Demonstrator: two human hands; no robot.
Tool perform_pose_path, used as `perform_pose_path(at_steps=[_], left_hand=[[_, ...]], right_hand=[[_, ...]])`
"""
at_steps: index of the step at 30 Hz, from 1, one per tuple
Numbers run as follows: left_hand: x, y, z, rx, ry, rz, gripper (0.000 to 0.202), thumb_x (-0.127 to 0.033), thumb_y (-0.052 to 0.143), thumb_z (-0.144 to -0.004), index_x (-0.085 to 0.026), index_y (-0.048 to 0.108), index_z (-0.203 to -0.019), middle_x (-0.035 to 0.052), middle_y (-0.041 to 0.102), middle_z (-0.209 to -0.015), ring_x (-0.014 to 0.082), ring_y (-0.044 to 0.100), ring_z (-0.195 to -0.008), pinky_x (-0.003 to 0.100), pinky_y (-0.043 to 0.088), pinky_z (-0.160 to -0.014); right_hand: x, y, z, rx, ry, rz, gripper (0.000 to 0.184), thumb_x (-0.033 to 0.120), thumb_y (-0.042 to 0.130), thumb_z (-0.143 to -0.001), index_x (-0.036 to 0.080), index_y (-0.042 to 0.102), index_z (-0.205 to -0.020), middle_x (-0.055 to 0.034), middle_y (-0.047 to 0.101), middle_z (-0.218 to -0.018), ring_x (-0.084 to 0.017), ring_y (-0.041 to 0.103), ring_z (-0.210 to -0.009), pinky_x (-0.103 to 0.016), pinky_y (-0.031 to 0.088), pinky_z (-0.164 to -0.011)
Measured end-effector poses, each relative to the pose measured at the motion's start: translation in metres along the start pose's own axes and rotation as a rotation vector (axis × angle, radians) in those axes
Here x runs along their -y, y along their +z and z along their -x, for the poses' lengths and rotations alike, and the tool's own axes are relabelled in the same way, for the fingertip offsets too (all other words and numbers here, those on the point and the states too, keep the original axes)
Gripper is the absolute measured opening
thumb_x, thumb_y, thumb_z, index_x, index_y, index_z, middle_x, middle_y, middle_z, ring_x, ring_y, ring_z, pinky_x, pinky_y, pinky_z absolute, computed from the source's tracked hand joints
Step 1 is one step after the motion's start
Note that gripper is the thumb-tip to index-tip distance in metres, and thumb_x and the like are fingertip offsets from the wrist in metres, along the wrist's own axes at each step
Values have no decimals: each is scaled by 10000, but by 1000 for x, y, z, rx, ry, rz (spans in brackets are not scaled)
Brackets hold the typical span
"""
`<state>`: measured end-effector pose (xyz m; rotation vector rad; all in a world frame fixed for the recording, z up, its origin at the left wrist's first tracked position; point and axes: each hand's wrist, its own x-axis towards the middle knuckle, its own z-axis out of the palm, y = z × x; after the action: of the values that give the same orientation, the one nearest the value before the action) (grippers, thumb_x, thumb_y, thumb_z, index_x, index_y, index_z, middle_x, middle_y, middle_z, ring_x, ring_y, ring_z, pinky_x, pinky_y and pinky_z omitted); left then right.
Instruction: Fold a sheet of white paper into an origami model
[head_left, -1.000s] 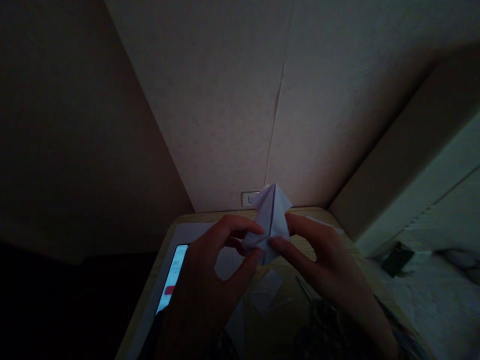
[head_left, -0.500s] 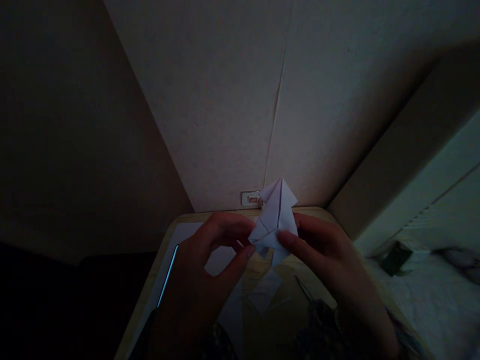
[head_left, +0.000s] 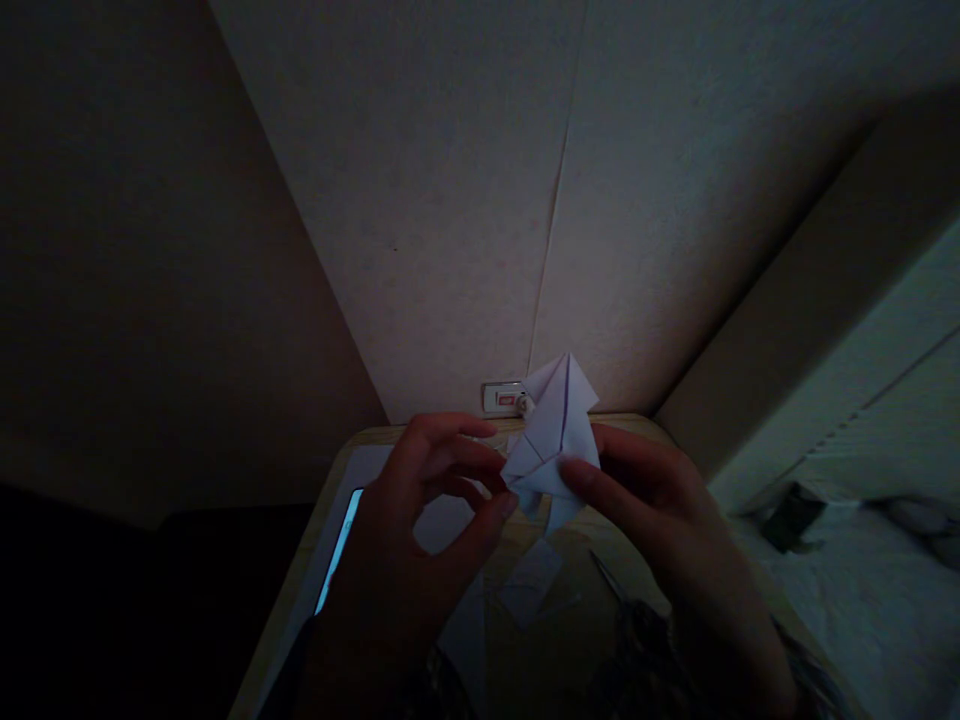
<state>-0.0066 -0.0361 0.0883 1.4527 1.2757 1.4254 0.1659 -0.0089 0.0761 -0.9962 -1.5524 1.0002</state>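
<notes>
A white folded-paper origami piece (head_left: 546,430) is held up over the table, its pointed end upward and loose flaps hanging below. My right hand (head_left: 660,500) grips its right side, thumb on the front face and fingers behind. At the lower left corner of the paper, the thumb and a finger of my left hand (head_left: 431,520) close around the tip, while the index finger is lifted away from it. Beneath the origami, a small white paper piece (head_left: 532,580) lies on the table.
On the wooden table (head_left: 577,540), a lit phone screen (head_left: 341,545) shows beside my left hand, over white paper (head_left: 367,462). A pointed metal tool (head_left: 606,575), partly hidden, lies near my right wrist. A wall switch (head_left: 504,400) sits behind. White bedding (head_left: 847,600) is at right.
My left index finger has lifted off the paper and the left fingers have spread. The origami has shifted slightly right with my right hand. More of the phone screen shows.
</notes>
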Motion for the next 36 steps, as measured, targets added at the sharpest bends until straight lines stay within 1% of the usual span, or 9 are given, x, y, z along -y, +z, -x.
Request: perform_pose_path(at_steps=[6, 10, 15, 19, 23, 25, 28, 30, 36], left_hand=[[1, -1, -4, 113, 31, -33, 214, -118, 689, -761, -250, 674, -929, -82, 751, -865, 79, 678, -726, 167, 541, -698], [5, -6, -7, 171, 94, -125, 98, -167, 679, -799, -248, 697, -851, -79, 753, -813, 89, 697, -731, 170, 533, -698], [12, -13, -9, 178, 132, -225, 86, -190, 671, -812, -263, 705, -839, -74, 759, -810, 112, 713, -742, 193, 535, -683], [10, -13, -8, 175, 117, -261, 90, -199, 652, -813, -256, 706, -858, -56, 757, -843, 125, 715, -764, 214, 538, -700], [4, -9, -6, 127, -13, -213, 101, -229, 627, -806, -263, 704, -863, -44, 762, -903, 137, 701, -775, 210, 510, -611], [2, -7, -5, 88, -48, -161, 100, -217, 627, -799, -265, 699, -847, -53, 758, -881, 127, 693, -763, 209, 509, -635], [1, -7, -5, 45, -49, -86, 86, -205, 650, -789, -264, 693, -835, -63, 742, -827, 126, 699, -764, 216, 529, -716], [2, -8, -5, 26, -45, -65, 84, -205, 665, -782, -261, 690, -839, -59, 736, -819, 134, 705, -768, 221, 540, -719], [2, -8, -3, -57, -22, 30, 151, -168, 692, -772, -254, 673, -895, -42, 739, -909, 133, 727, -829, 213, 583, -760]], right_hand=[[2, 1, -1, -3, 2, -32, 153, 337, 683, -849, 228, 733, -755, 23, 694, -699, -152, 643, -692, -251, 491, -668], [0, 2, -1, 14, 8, -23, 161, 345, 685, -846, 225, 737, -751, 15, 705, -705, -158, 646, -695, -261, 494, -670], [-2, 2, -1, 21, 10, -10, 162, 352, 683, -852, 233, 742, -758, 16, 712, -717, -163, 655, -712, -267, 496, -679], [-1, 2, 0, 29, 8, -3, 166, 366, 679, -855, 233, 740, -776, 16, 714, -729, -167, 658, -722, -275, 498, -689], [-1, 1, -1, 42, 37, 19, 200, 382, 661, -862, 221, 716, -758, 8, 700, -734, -182, 659, -741, -297, 503, -712], [-2, 0, -2, 70, 24, 52, 213, 382, 662, -858, 216, 702, -731, 10, 698, -720, -176, 652, -720, -293, 498, -699], [-1, -2, -3, 81, -8, 99, 190, 356, 661, -857, 215, 709, -740, 10, 722, -735, -175, 664, -740, -279, 494, -698], [0, -3, -3, 76, -25, 112, 189, 351, 658, -860, 215, 707, -737, 13, 726, -739, -171, 666, -741, -273, 496, -704], [0, -3, -4, 84, -61, 138, 187, 321, 638, -882, 216, 693, -738, 15, 724, -741, -166, 667, -734, -264, 495, -693]])
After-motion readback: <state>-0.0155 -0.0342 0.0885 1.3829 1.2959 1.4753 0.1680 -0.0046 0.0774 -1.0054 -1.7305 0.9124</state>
